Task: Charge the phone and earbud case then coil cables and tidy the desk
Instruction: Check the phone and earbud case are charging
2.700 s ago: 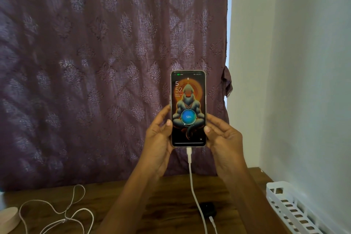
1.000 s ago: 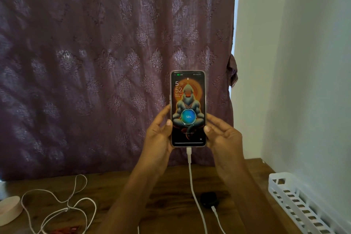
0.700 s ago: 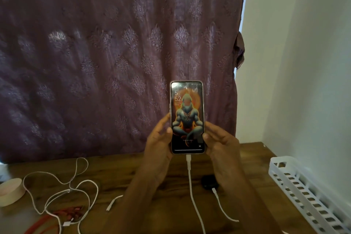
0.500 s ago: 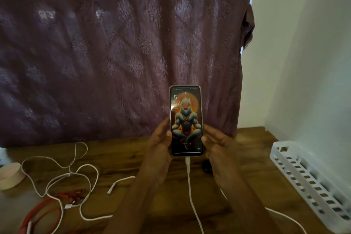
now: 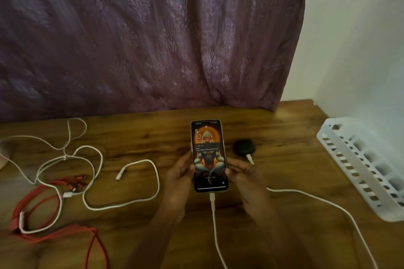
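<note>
Gripping a slim rectangular smartphone (image 5: 208, 155) with a lit picture screen from both sides: pinching its left long edge with the left hand (image 5: 179, 172), thumb on the front rim, and clasping its right long edge with the right hand (image 5: 242, 172), fingers curled round the lower half. Holding it lengthwise with the screen facing the camera, over the middle of the brown wooden desk (image 5: 153, 133), top end pointing toward the back edge; impossible to tell whether touching the wood.

Entering its bottom end, a white round charging cable (image 5: 213, 214), trailing toward the near edge between the two forearms.

Resting on the desk just beside the smartphone's upper right and just beyond the right hand's fingers, outside the grip: a small black rounded earbud case (image 5: 243, 147). Meeting the case's near side with its plug, a second white cable (image 5: 317, 197), passing behind the right wrist and curving out toward the near right corner.

Lying along the right edge by the white wall: a long white slotted plastic tray (image 5: 358, 168).

Sprawling over the left half: a thick loose white cable (image 5: 140, 199) with a free plug end, a tangle of thin white cord (image 5: 72, 137) nearer the back left, and red cables (image 5: 43, 199) looping toward the near left corner.

Hanging behind the back edge: a purple patterned curtain (image 5: 153, 39).
</note>
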The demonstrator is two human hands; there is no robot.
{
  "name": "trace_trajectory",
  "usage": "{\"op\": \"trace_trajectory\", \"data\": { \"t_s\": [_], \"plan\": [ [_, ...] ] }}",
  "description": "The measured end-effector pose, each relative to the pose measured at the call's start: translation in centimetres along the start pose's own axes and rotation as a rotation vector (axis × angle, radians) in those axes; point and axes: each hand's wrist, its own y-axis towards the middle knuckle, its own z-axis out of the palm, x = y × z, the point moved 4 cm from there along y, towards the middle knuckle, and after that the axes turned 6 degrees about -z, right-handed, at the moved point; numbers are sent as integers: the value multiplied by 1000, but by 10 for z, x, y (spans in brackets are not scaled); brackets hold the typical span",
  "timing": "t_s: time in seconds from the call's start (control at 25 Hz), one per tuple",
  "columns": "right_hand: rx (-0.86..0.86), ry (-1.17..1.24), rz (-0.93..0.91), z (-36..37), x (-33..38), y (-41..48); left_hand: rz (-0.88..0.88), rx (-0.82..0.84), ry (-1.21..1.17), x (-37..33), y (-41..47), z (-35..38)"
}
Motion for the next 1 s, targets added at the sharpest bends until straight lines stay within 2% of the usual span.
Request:
{"op": "trace_trajectory", "data": {
  "t_s": [0.28, 0.72, 1.0],
  "plan": [
    [23, -247, 110, -2, -33, 9, -75, -141, 272, 35, 4, -6],
    [45, -467, 90, 0, -42, 20, -9, -222, 656, 46, 16, -4],
    [34, -579, 45, -1, -47, 22, 46, -251, 702, 43, 14, -3]
  ]
}}
